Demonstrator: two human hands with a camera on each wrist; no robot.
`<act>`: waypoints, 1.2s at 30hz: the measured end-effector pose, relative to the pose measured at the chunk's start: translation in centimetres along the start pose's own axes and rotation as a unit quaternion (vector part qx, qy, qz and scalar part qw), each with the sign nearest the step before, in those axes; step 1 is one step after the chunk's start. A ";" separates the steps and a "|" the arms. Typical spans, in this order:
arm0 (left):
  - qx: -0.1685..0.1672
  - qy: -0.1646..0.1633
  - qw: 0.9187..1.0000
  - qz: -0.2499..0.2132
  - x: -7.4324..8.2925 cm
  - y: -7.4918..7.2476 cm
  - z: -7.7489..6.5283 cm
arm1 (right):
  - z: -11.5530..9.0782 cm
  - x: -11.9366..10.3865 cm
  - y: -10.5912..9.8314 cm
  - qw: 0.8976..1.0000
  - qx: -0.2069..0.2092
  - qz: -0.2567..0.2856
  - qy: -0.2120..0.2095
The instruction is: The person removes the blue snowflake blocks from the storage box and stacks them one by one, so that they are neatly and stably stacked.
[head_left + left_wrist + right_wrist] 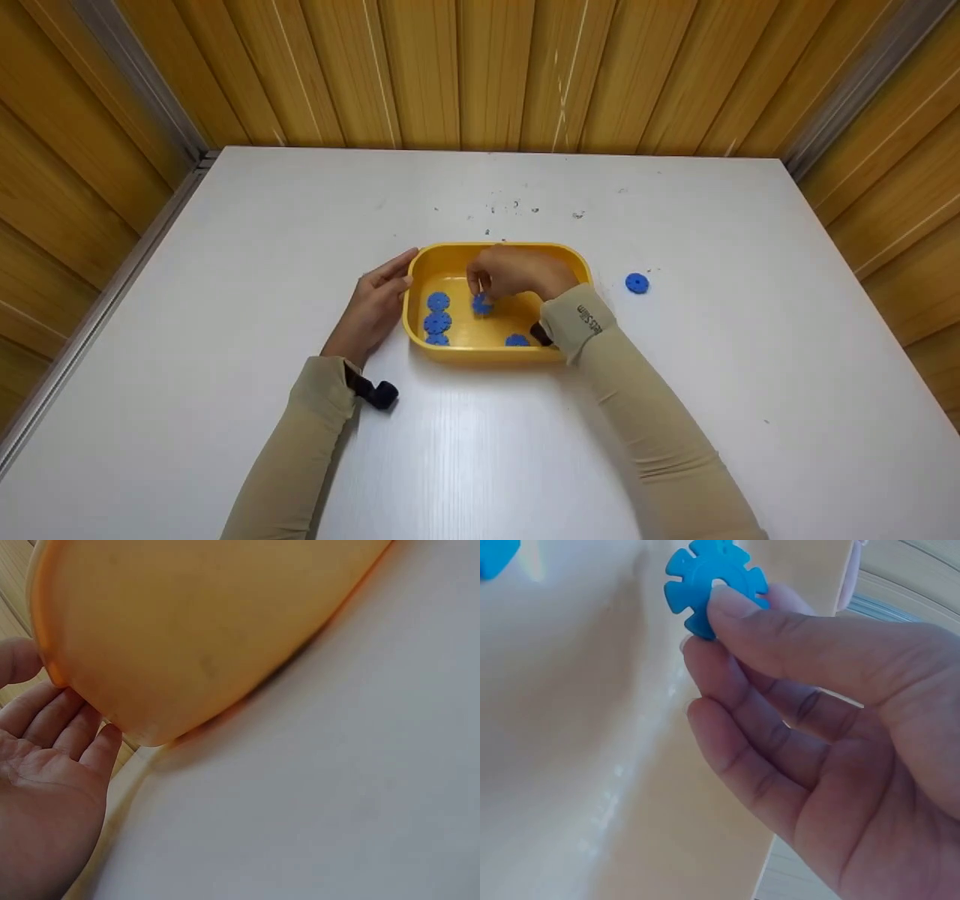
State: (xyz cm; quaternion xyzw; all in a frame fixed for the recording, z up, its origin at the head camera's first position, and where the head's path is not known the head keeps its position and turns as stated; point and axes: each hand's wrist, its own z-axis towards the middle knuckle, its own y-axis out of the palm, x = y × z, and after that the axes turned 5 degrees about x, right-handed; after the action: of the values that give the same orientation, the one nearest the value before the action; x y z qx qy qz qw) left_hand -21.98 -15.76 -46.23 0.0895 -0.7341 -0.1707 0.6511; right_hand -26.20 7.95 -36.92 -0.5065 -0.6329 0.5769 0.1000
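A yellow plastic bin (491, 356) sits on the white table. My left hand (375, 304) rests against its left end, fingers relaxed along the outer wall and thumb at the rim; the wrist view shows the same hand (56, 772) beside the translucent wall. Reaching inside the bin, my right hand (517, 271) pinches a blue notched disc (481, 305) between thumb and fingers. Close up, the disc (697, 585) has slots around its edge and a centre hole partly covered by the thumb. Several similar discs (437, 323) lie along the bin's left side.
Another blue disc (517, 340) lies by the bin's near wall. One more disc (637, 283) is on the table to the right of the bin. Small dark marks (535, 210) spot the tabletop beyond it. Wood-patterned panels (420, 75) stand behind the table.
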 end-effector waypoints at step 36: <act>0.024 -0.011 1.000 0.013 0.1 0.0 0.2 | -5.7 3.2 -3.6 0.994 0.098 0.032 -0.040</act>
State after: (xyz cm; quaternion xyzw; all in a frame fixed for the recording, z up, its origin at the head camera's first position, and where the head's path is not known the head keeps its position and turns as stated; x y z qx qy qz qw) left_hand -22.20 -15.73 -46.17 0.0934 -0.7465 -0.1455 0.6425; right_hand -25.52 14.58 -33.56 -0.4908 -0.5600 0.6591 0.1052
